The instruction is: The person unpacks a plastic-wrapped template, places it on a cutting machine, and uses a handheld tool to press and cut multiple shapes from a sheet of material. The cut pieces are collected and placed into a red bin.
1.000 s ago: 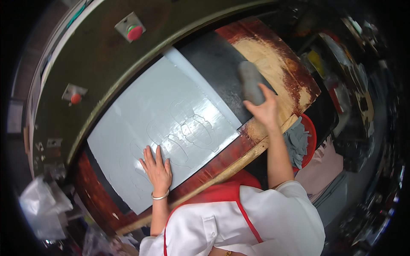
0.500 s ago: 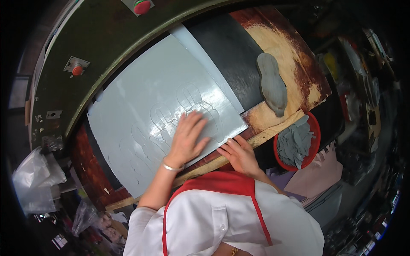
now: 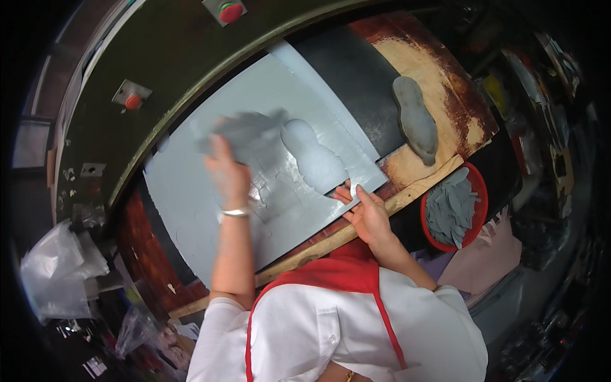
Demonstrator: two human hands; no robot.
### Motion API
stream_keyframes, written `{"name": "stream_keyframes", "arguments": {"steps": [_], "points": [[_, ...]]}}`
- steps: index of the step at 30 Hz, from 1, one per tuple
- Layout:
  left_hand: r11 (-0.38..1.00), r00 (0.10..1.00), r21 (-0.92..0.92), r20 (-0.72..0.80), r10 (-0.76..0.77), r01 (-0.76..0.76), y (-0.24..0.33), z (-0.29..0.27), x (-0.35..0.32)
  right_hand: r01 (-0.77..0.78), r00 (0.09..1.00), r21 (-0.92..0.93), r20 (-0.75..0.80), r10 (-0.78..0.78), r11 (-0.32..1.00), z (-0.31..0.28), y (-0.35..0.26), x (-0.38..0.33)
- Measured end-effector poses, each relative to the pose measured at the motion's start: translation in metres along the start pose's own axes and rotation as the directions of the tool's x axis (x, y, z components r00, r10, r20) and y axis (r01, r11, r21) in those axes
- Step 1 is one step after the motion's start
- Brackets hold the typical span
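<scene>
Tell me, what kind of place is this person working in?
Probably a workshop or small factory, maybe one that makes shoe soles. A big grey sheet lies on a work board under a dark green machine with red buttons, and a red tub holds grey sole-shaped cutouts.

Left hand (image 3: pixel 228 175) and its grey cut-out piece (image 3: pixel 245 130) motion-blurred, grip unclear

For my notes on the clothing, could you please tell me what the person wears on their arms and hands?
Both forearms are bare below short white sleeves, under a red apron with straps. The left hand has a silvery bangle at the wrist. The right hand shows no glove or ring.
</scene>
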State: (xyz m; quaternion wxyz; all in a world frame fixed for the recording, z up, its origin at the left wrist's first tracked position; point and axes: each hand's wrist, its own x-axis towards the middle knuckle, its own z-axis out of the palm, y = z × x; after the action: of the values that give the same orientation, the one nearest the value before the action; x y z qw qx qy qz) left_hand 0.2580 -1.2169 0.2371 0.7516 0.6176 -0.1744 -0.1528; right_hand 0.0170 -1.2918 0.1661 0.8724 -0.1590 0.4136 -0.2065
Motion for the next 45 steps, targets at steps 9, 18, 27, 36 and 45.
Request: {"name": "stream_keyframes", "arguments": {"steps": [9,18,27,36,45], "points": [[0.403,0.512,0.378,0.802,0.308,-0.833,-0.007,-0.042,-0.051,-0.151,0.959,0.038,0.249,0.137,0.988,0.019,0.054,-0.022],[0.892,0.764,0.303,0.641,0.070,-0.336,-0.057,-0.057,-0.072,0.032,0.968,0.144,0.241,-0.066,0.989,0.030,0.089,-0.012],[0.767,0.784,0.206,0.002,0.621,-0.608,0.060,-0.136,0.027,-0.099,0.987,0.011,0.129,0.097,0.995,0.035,0.089,-0.034],[0.521,0.546,0.378,0.810,0.214,-0.765,-0.030,-0.142,-0.099,-0.242,0.938,0.056,0.268,0.219,0.969,0.051,0.128,-0.043],[0.747,0.988,0.653,-0.152,-0.034,0.126,-0.003,-0.153,-0.051,-0.230,0.955,-0.021,0.186,0.230,0.973,0.065,0.134,-0.043]]}}
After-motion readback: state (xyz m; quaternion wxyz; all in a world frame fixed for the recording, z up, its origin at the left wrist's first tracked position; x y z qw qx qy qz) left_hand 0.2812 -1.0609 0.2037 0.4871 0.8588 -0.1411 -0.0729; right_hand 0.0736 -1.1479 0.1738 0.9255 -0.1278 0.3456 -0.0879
